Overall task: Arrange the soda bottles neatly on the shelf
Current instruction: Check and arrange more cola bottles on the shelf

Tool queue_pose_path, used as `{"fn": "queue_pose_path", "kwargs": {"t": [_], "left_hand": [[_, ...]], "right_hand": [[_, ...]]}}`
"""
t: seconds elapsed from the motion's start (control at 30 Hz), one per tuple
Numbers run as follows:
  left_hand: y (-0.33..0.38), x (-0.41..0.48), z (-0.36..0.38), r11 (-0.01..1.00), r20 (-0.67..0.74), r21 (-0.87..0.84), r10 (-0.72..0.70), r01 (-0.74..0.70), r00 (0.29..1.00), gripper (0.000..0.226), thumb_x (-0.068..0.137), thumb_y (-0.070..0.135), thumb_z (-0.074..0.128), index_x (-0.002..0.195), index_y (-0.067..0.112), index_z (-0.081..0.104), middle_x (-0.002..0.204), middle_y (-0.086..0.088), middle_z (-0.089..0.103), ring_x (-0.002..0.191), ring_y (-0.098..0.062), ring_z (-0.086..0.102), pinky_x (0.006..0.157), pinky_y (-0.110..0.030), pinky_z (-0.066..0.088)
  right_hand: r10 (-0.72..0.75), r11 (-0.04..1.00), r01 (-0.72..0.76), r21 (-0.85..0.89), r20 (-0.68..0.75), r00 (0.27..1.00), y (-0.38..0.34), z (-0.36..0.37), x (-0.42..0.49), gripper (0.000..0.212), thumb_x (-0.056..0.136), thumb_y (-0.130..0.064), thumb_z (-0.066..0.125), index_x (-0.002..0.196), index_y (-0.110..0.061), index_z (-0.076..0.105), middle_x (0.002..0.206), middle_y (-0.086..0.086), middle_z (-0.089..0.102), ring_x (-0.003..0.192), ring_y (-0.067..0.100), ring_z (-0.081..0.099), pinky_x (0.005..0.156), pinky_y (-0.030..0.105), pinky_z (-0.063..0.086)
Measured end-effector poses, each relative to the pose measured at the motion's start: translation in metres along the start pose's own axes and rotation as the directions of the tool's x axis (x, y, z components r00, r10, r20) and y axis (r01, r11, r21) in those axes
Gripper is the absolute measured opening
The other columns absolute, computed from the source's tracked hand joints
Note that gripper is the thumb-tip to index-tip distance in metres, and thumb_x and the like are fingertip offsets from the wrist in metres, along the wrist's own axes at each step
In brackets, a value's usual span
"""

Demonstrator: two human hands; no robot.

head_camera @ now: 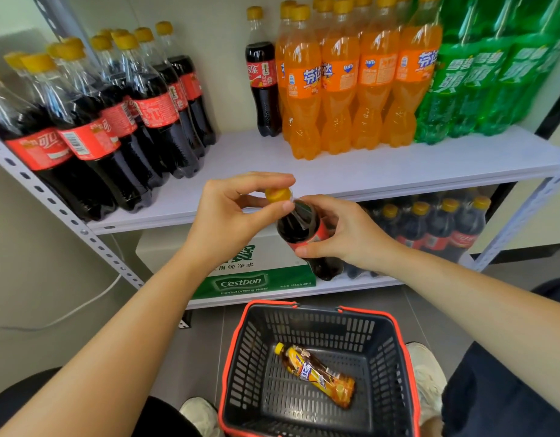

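The left hand [234, 216] pinches the yellow cap [278, 194] of a cola bottle [299, 227] between thumb and forefinger, the other fingers loosely curled behind. The right hand [346, 236] wraps around the bottle's body at its red label, thumb on the near side and fingers on the far side. The bottle is held tilted in the air, just in front of the edge of the white upper shelf [398, 167], with its cap up and to the left. On that shelf a cluster of cola bottles [114, 121] stands at the left and a single cola bottle [263, 86] stands well apart from it, right beside a block of orange soda bottles [351, 89], with green soda bottles [493, 83] at the far right. On the lower shelf sit a Cestbon water carton [247, 275] and a wrapped pack of cola [436, 227]. On the floor below stands a dark basket [250, 357] with a red rim, and one yellow-labelled tea bottle [316, 372] lies on its side in it.
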State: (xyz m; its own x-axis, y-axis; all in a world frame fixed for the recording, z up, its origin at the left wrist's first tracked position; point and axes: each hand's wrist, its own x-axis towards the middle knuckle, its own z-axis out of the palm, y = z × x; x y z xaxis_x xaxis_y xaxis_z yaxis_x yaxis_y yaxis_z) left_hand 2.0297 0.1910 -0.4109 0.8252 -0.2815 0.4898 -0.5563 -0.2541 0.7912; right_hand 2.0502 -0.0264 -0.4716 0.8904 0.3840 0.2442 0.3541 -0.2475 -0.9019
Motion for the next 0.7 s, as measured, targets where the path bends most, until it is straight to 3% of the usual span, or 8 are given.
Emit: {"fn": "queue_pose_path", "kwargs": {"t": [0.1, 0.2, 0.3, 0.43, 0.57, 0.63, 0.7], "left_hand": [[-0.002, 0.000, 0.002, 1.000, -0.067, 0.018, 0.023, -0.022, 0.997, 0.026, 0.090, 0.005, 0.076, 0.114, 0.016, 0.075, 0.116, -0.002, 0.075, 0.103, -0.014, 0.073, 0.086, -0.032, 0.061], [-0.005, 0.001, 0.003, 0.995, -0.110, -0.095, -0.018, 0.007, 0.994, 0.026, 0.093, 0.001, 0.070, 0.117, 0.010, 0.072, 0.118, -0.009, 0.075, 0.110, -0.023, 0.073, 0.090, -0.038, 0.061], [-0.008, 0.001, 0.003, 0.969, -0.143, -0.240, -0.099, 0.063, 0.985, 0.027, 0.094, -0.001, 0.067, 0.119, 0.008, 0.071, 0.113, -0.010, 0.077, 0.105, -0.023, 0.075, 0.089, -0.037, 0.061], [-0.010, 0.003, 0.010, 0.936, -0.198, -0.328, -0.198, 0.125, 0.960, 0.024, 0.090, -0.003, 0.071, 0.111, 0.009, 0.074, 0.104, -0.003, 0.080, 0.094, -0.022, 0.076, 0.086, -0.034, 0.061], [-0.016, -0.001, 0.012, 0.952, -0.201, -0.245, -0.234, 0.183, 0.951, 0.024, 0.091, 0.001, 0.073, 0.110, 0.015, 0.074, 0.099, -0.003, 0.080, 0.094, -0.021, 0.076, 0.084, -0.033, 0.061], [-0.024, -0.005, 0.014, 0.950, -0.120, -0.139, -0.297, 0.280, 0.947, 0.024, 0.092, 0.006, 0.074, 0.115, 0.013, 0.074, 0.104, -0.005, 0.079, 0.099, -0.019, 0.075, 0.089, -0.039, 0.061], [-0.033, -0.013, 0.019, 0.927, 0.008, 0.016, -0.375, 0.375, 0.927, 0.033, 0.090, 0.012, 0.076, 0.123, 0.012, 0.071, 0.113, -0.004, 0.077, 0.105, -0.013, 0.072, 0.099, -0.039, 0.057]], "right_hand": [[0.014, 1.000, -0.015, 0.027, 0.038, 0.999, 0.000, 0.000, 0.001, 0.069, 0.072, -0.020, 0.091, 0.135, -0.028, 0.062, 0.121, -0.010, 0.071, 0.116, 0.013, 0.065, 0.105, 0.040, 0.049], [0.046, 0.994, -0.054, 0.097, 0.083, 0.995, 0.000, -0.004, 0.002, 0.065, 0.073, -0.015, 0.090, 0.131, -0.026, 0.064, 0.120, -0.007, 0.073, 0.114, 0.012, 0.066, 0.098, 0.029, 0.050], [0.079, 0.982, -0.098, 0.163, 0.116, 0.990, 0.000, -0.007, 0.002, 0.061, 0.074, -0.013, 0.089, 0.129, -0.025, 0.066, 0.119, -0.003, 0.073, 0.113, 0.014, 0.068, 0.096, 0.031, 0.054], [0.114, 0.969, -0.137, 0.204, 0.119, 0.986, -0.006, -0.007, -0.001, 0.055, 0.075, -0.012, 0.088, 0.123, -0.031, 0.068, 0.109, -0.010, 0.076, 0.098, 0.002, 0.070, 0.071, 0.014, 0.053], [0.160, 0.956, -0.169, 0.239, 0.056, 0.986, -0.009, -0.008, -0.002, 0.054, 0.075, -0.011, 0.087, 0.122, -0.030, 0.067, 0.103, -0.007, 0.078, 0.090, 0.004, 0.072, 0.068, 0.015, 0.055], [0.189, 0.942, -0.184, 0.279, 0.011, 0.982, -0.009, -0.012, -0.002, 0.053, 0.072, -0.015, 0.088, 0.119, -0.031, 0.067, 0.103, -0.002, 0.078, 0.096, 0.013, 0.074, 0.079, 0.026, 0.059], [0.223, 0.909, -0.202, 0.364, -0.016, 0.975, -0.010, -0.016, -0.003, 0.054, 0.067, -0.021, 0.088, 0.117, -0.028, 0.068, 0.101, 0.003, 0.079, 0.096, 0.019, 0.075, 0.077, 0.030, 0.060]]}}
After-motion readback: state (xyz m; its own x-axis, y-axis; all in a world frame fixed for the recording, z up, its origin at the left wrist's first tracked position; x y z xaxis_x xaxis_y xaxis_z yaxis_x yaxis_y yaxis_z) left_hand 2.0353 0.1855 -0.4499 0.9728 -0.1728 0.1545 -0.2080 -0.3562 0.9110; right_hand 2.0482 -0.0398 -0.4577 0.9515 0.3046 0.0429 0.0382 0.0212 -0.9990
